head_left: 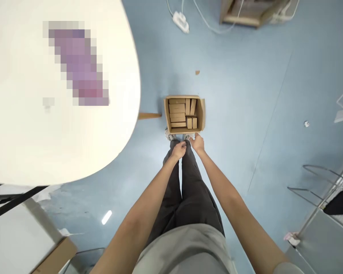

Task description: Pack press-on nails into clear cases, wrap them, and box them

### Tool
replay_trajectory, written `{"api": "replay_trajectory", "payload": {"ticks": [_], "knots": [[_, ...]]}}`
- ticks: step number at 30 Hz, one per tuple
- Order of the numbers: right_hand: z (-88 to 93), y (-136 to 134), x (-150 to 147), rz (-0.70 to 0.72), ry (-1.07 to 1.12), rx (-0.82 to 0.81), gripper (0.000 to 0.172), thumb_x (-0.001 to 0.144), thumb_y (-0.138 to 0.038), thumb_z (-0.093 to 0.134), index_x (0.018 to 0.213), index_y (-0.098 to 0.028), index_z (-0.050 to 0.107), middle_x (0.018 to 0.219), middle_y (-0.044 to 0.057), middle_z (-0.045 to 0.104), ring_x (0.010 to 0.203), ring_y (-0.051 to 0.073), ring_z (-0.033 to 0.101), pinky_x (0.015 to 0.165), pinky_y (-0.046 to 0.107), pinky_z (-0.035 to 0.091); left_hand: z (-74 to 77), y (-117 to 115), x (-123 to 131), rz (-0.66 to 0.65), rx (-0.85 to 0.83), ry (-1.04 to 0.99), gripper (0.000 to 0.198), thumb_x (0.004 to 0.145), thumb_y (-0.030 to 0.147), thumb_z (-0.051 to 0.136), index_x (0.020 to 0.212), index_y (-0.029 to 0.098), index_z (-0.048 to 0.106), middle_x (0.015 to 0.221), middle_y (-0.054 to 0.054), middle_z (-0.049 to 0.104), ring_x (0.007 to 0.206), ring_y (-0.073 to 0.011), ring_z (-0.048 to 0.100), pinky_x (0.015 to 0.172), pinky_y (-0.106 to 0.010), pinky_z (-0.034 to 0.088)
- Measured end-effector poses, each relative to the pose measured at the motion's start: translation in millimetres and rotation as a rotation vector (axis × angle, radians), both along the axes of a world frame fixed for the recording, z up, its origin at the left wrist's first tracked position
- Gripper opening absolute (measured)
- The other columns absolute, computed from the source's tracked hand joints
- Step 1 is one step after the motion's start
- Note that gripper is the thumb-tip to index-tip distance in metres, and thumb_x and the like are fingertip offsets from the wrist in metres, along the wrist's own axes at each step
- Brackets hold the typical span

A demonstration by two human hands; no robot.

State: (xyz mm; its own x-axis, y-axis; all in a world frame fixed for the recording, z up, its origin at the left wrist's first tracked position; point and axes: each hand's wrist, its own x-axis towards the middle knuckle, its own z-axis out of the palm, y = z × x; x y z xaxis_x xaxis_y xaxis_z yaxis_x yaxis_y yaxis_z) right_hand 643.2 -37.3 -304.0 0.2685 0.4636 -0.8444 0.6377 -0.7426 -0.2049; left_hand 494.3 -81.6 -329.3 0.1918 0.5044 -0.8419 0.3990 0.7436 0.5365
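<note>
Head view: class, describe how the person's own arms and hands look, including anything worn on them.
The left arm and right arm are bare along all that shows. No glove, watch or band appears on the left hand or right hand; rings are too small to tell. A grey short-sleeved top covers the torso, above dark trousers.

Open carton (201,114) top unobstructed, small boxes (177,108) packing its inside, white table (60,144) crowding left, bare floor (246,114) right.
</note>
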Motion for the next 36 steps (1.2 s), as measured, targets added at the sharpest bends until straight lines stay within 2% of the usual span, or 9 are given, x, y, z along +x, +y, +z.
{"api": "replay_trajectory", "payload": {"ticks": [4,8,11,14,17,22,26,30,36], "knots": [[91.7,-2,-13,0.059,0.073,0.128,0.025,0.107,-0.030,0.074,0.130,-0.018,0.076,0.135,0.018,0.085,0.135,0.028,0.081,0.114,0.036,0.060,102.7,6,-16,0.131,-0.001,0.002,0.038,0.093,0.028,0.068,0.125,0.016,0.083,0.134,-0.020,0.086,0.136,-0.0324,0.079,0.126,-0.050,0.055],[173.6,-10,-28,0.085,0.188,0.226,0.038,0.106,-0.027,0.073,0.142,-0.013,0.074,0.148,0.022,0.080,0.145,0.030,0.076,0.123,0.041,0.058,196.0,6,-59,0.351,0.040,-0.072,0.038,0.094,0.034,0.071,0.126,0.016,0.081,0.143,-0.021,0.083,0.138,-0.0327,0.078,0.124,-0.052,0.057],[224.6,-17,-47,0.064,0.278,0.303,0.045,0.105,-0.026,0.074,0.147,-0.009,0.072,0.156,0.025,0.075,0.150,0.031,0.074,0.127,0.042,0.056,252.7,-2,-102,0.482,0.128,-0.062,0.046,0.093,0.047,0.075,0.129,0.019,0.079,0.146,-0.020,0.082,0.133,-0.0321,0.079,0.120,-0.053,0.060],[265.5,-22,-77,0.051,0.357,0.402,0.047,0.104,-0.027,0.076,0.148,-0.011,0.072,0.161,0.023,0.072,0.152,0.030,0.072,0.129,0.043,0.056,295.9,-16,-146,0.569,0.240,-0.082,0.061,0.092,0.065,0.076,0.133,0.019,0.077,0.150,-0.022,0.079,0.132,-0.0318,0.080,0.118,-0.052,0.062],[297.1,-28,-120,0.061,0.415,0.508,0.046,0.102,-0.031,0.079,0.145,-0.015,0.075,0.160,0.021,0.074,0.150,0.029,0.074,0.129,0.044,0.057,326.6,-36,-187,0.656,0.327,-0.131,0.074,0.088,0.076,0.077,0.135,0.020,0.077,0.154,-0.021,0.077,0.134,-0.0334,0.079,0.119,-0.052,0.062],[334.4,-41,-216,0.143,0.509,0.621,0.049,0.102,-0.041,0.077,0.143,-0.014,0.075,0.158,0.023,0.074,0.148,0.032,0.074,0.129,0.046,0.058,358.8,-76,-263,0.830,0.373,-0.228,0.072,0.080,0.075,0.085,0.129,0.022,0.081,0.149,-0.020,0.080,0.135,-0.0381,0.079,0.120,-0.055,0.062],[359.8,-57,-298,0.233,0.564,0.657,0.052,0.101,-0.051,0.074,0.142,-0.019,0.076,0.154,0.020,0.077,0.143,0.033,0.077,0.126,0.050,0.061,382.5,-109,-338,0.921,0.447,-0.214,0.065,0.085,0.073,0.084,0.128,0.025,0.082,0.147,-0.016,0.082,0.136,-0.0369,0.079,0.123,-0.055,0.060],[384.9,-72,-369,0.287,0.619,0.660,0.052,0.097,-0.051,0.072,0.141,-0.022,0.075,0.145,0.019,0.080,0.132,0.033,0.081,0.121,0.051,0.065,410.6,-135,-405,1.016,0.534,-0.132,0.059,0.095,0.070,0.076,0.132,0.026,0.080,0.148,-0.015,0.081,0.138,-0.0343,0.077,0.125,-0.053,0.058],[407.2,-74,-456,0.405,0.710,0.672,0.051,0.095,-0.054,0.072,0.135,-0.022,0.076,0.124,0.016,0.083,0.116,0.031,0.082,0.114,0.051,0.067,436.1,-150,-462,1.208,0.632,-0.152,0.051,0.097,0.063,0.077,0.131,0.025,0.079,0.147,-0.014,0.081,0.135,-0.0324,0.078,0.124,-0.051,0.058]]}}
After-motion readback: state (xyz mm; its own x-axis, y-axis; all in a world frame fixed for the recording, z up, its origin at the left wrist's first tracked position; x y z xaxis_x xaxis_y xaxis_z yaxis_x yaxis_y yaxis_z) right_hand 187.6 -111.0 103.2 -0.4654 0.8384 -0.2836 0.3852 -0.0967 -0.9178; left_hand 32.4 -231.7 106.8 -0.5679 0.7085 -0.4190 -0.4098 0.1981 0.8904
